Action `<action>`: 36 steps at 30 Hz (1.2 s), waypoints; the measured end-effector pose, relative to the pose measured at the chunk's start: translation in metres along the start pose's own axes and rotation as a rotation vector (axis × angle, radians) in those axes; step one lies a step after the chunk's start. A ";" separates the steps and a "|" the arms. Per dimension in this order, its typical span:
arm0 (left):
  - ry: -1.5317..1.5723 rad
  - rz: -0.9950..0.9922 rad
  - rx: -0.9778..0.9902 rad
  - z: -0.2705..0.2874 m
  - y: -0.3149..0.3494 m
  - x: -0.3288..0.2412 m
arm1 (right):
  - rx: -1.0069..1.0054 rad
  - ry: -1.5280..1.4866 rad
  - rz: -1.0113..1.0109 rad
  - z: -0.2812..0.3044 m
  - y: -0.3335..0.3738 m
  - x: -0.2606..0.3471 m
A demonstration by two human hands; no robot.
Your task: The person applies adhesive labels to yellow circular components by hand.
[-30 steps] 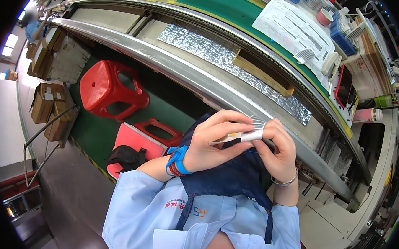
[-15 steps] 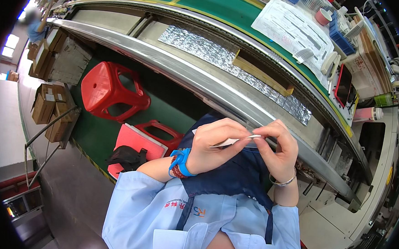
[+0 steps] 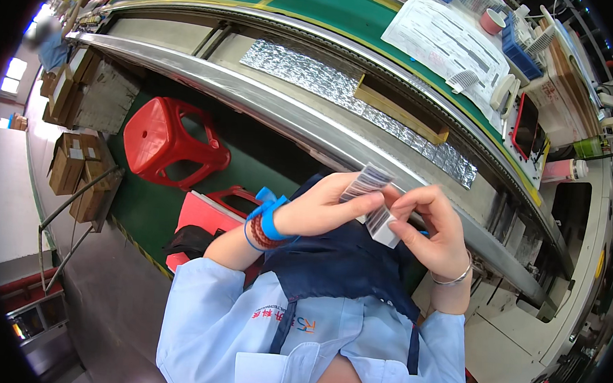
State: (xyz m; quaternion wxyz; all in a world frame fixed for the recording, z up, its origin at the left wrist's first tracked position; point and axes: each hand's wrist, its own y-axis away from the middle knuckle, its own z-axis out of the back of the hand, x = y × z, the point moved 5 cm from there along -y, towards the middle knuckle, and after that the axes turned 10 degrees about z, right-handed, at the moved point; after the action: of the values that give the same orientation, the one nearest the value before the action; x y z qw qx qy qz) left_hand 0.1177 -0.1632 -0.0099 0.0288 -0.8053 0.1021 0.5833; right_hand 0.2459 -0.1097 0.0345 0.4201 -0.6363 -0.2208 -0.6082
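Clamping the printed white strip [image 3: 367,181], the left hand [image 3: 319,210] is working on the near side of the metal rail [image 3: 242,89]; the right hand's [image 3: 434,234] grip is pinching its lower end. The strip isn't yet leaving either hand; what's left isn't showing.

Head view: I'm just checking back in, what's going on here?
A person is handling a striped white strip with both bare hands. The left hand grips it, thumb across the middle, so whether it is one piece is unclear. The right hand has its thumb and fingertips at the lower end. Beyond the hands runs a metal rail; a red stool stands off to the left.
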 end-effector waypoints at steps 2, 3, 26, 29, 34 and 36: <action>-0.079 0.055 0.138 -0.002 -0.003 0.004 | 0.128 0.125 -0.018 0.000 0.000 0.005; -0.078 0.056 0.143 0.000 -0.002 0.000 | 0.125 0.127 -0.021 0.002 0.000 0.009; -0.871 -0.267 -0.026 -0.023 -0.001 -0.029 | 0.348 0.678 0.069 -0.003 0.000 0.006; -0.916 -0.333 -0.073 -0.023 0.002 -0.027 | 0.285 0.579 0.040 0.004 0.001 0.001; -0.710 -0.177 -0.052 -0.005 -0.002 -0.028 | 0.234 0.438 -0.080 0.025 0.002 0.002; -0.698 -0.152 -0.017 -0.008 0.000 -0.027 | 0.206 0.399 -0.038 0.028 0.006 0.003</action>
State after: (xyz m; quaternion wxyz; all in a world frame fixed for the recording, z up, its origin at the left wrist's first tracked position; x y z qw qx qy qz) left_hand 0.1173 -0.1607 0.0183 0.0982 -0.5631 0.0211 0.8202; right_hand 0.2679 -0.0911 0.0381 0.5069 -0.4527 -0.2062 -0.7040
